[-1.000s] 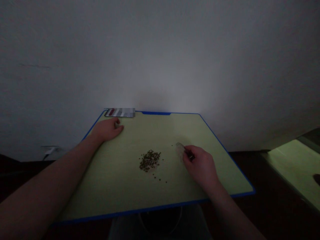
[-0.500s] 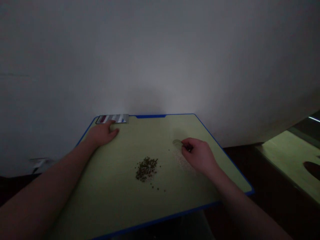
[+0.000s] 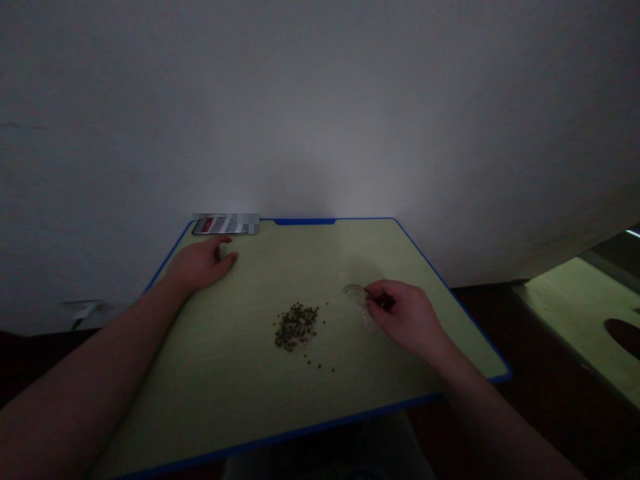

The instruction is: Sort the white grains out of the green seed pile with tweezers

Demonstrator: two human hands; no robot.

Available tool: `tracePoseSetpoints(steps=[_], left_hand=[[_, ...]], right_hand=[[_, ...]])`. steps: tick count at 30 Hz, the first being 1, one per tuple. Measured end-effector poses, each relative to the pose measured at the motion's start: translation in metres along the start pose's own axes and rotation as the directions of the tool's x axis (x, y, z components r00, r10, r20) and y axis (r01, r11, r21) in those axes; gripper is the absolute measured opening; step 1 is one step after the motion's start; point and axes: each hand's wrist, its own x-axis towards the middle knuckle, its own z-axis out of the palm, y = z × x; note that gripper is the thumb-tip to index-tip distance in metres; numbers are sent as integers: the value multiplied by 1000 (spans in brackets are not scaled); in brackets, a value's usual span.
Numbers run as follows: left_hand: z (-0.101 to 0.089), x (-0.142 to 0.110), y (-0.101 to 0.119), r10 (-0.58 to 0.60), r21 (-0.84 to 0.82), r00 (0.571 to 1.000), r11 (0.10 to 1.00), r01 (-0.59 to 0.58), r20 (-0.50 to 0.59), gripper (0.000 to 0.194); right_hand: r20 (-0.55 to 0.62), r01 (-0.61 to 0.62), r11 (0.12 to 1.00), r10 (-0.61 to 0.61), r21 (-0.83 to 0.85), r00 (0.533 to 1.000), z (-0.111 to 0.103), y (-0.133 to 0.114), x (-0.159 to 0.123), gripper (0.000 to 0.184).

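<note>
My right hand (image 3: 407,313) is closed around a thin, curved, see-through tool (image 3: 354,289) whose arc sticks out past the fingertips. Its kind cannot be made out in the dim light, and my fingers cover the rest. Beneath it lies a spread of fine pale grains (image 3: 369,320). Left of that is a small pile of dark grains (image 3: 294,327), with several strays about it. My left hand (image 3: 200,261) rests open on the tabletop (image 3: 240,393), thumb and index finger apart and holding nothing. Just beyond its fingertips lies a phone (image 3: 220,225), its screen lit.
The blue-edged table stands against a pale wall (image 3: 320,120). A plug with a cable (image 3: 86,312) is low on the wall at left. To the right, past a dark gap, is another pale surface (image 3: 575,300) with a dark oval patch.
The view has tipped down slightly. My right hand has come a little nearer to me. One stray dark grain has shifted left toward the pile. My left fingers have drawn back slightly from the phone.
</note>
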Motion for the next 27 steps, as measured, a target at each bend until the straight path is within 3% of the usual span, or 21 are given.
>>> tracePoseSetpoints(steps=[12,18,24,27], left_hand=[[7,-1,-4,-8,-13,1000,1000,7,-19,65],[5,-13,3,12,0,1000,1000,-12,-6,61],[5,-35,8,32,2,999,999,-32,-14,59],[4,-49,12,33,15,999,999,-32,-12,58]], right_hand=[[38,-39,983,46,-180,998,35,-13,-8,13],[133,62,989,-44,-134,990,33,-14,-11,15],[227,138,986,-113,-98,967,25,-22,-37,16],[218,153,984,-130,-91,967,21,-24,-45,17]])
